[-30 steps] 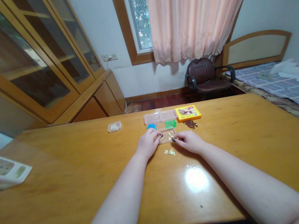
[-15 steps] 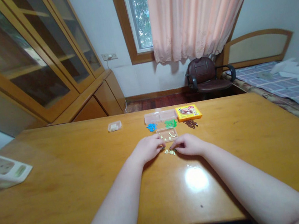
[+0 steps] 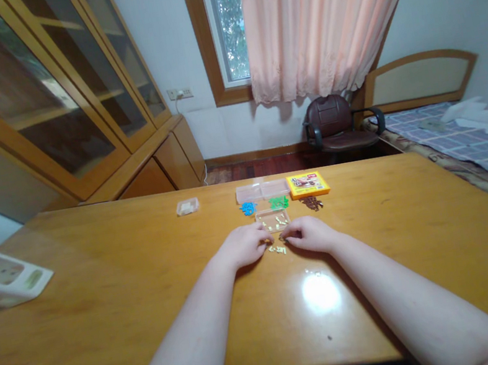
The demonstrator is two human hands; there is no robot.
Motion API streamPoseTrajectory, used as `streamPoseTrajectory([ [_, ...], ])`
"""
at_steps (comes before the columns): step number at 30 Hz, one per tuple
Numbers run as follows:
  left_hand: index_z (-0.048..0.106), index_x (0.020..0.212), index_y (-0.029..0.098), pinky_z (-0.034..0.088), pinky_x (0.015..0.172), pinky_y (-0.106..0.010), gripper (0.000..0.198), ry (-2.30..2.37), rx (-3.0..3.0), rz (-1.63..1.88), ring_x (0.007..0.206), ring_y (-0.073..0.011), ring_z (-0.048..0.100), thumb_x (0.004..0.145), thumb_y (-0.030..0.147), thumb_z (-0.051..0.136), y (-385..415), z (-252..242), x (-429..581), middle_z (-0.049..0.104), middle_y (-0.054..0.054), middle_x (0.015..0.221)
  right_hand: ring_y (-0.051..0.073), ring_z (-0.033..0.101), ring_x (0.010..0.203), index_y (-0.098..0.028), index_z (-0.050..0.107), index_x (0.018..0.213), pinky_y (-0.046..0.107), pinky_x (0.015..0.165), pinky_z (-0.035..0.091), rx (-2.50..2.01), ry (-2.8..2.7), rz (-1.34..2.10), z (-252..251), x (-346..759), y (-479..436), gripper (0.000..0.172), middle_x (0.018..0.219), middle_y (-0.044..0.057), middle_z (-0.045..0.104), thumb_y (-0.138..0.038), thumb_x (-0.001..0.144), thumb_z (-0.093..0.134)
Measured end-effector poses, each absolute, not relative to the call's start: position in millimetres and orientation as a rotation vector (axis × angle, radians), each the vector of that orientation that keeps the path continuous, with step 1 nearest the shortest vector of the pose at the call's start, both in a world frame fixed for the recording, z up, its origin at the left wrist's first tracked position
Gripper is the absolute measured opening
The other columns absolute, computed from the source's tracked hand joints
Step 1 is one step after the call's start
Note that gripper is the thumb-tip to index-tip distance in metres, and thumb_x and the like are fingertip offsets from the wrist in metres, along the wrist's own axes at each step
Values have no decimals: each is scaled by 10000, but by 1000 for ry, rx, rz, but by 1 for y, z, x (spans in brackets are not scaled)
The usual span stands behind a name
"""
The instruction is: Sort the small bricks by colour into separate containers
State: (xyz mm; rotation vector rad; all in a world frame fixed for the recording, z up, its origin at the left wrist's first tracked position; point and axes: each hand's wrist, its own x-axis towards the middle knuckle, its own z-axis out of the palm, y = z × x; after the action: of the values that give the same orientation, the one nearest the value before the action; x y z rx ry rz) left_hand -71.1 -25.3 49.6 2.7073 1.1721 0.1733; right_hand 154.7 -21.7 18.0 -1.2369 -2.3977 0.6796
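Observation:
My left hand (image 3: 246, 245) rests low over the table just in front of a small clear tray (image 3: 260, 225), its fingers bent together. Facing it, my right hand (image 3: 308, 234) has thumb and forefinger pinched near the tray's front right corner. Whatever lies between the fingertips of either hand is too small to make out. Several pale yellow pieces (image 3: 279, 250) lie loose on the wood just below the fingertips. More pale yellow pieces (image 3: 280, 221) are scattered inside the tray.
Behind the tray are a blue heap of pieces (image 3: 248, 208), a green heap (image 3: 279, 202) and brown pieces (image 3: 311, 203). Farther back sit a clear divided case (image 3: 250, 193), a yellow box (image 3: 308, 184) and a small clear box (image 3: 187, 207). A white power strip (image 3: 2, 274) stands left.
My left hand has moved slightly down and right, and its fingertips have come off the tray's side. My right fingertips have lifted a little away from the loose pale pieces.

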Motion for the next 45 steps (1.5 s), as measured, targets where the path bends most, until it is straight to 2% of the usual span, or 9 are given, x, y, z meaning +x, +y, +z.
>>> streamPoseTrajectory([
  [6,680,914,274,436,705,-240,178,1201,2680,143,825,-159,590,842,263,519,-19,40,-70,618,-9,929,171,650,841,-258,732,935,258,760,461,-1204,-2482,601,16,154,-20,216,928,20,729,-276,830,544],
  [14,651,852,227,436,705,-236,124,1256,2648,147,828,-156,587,834,252,531,-17,39,-70,616,-19,915,164,650,872,-262,715,994,254,788,462,-1095,-2484,638,19,152,-24,244,964,18,723,-258,829,535],
  [18,635,821,214,434,689,-238,107,1278,2655,137,806,-156,586,828,248,534,-18,40,-69,617,-19,898,166,651,818,-266,731,953,249,742,459,-1109,-2545,609,18,150,-23,221,922,23,728,-276,837,543],
  [23,622,805,206,439,690,-238,103,1242,2683,161,797,-153,581,830,232,526,-19,40,-69,614,-22,880,173,649,839,-253,730,946,256,764,458,-1103,-2534,614,17,149,-23,213,923,27,727,-263,836,547],
  [28,633,916,217,448,755,-252,167,1356,2678,411,860,-154,577,874,259,477,-18,41,-70,606,-33,952,166,646,873,-263,694,1051,258,785,461,-1039,-2521,689,20,149,-26,267,990,22,715,-261,850,519],
  [32,627,1021,233,448,788,-261,217,1492,2633,487,904,-160,577,884,270,463,-16,41,-71,594,-42,1030,163,647,819,-256,723,973,247,746,457,-1045,-2563,661,22,149,-27,227,924,20,723,-261,844,536],
  [38,660,879,231,446,736,-243,165,1193,2670,267,848,-155,587,843,266,502,-22,46,-70,621,-22,926,164,640,823,-236,723,929,247,749,448,-1113,-2555,637,22,147,-26,205,911,33,721,-243,846,536],
  [45,648,925,240,446,747,-245,208,1093,2621,232,840,-162,586,758,203,529,-29,50,-69,630,-7,912,163,630,764,-209,710,873,242,695,434,-1183,-2531,552,23,147,-26,168,849,43,715,-226,820,552],
])
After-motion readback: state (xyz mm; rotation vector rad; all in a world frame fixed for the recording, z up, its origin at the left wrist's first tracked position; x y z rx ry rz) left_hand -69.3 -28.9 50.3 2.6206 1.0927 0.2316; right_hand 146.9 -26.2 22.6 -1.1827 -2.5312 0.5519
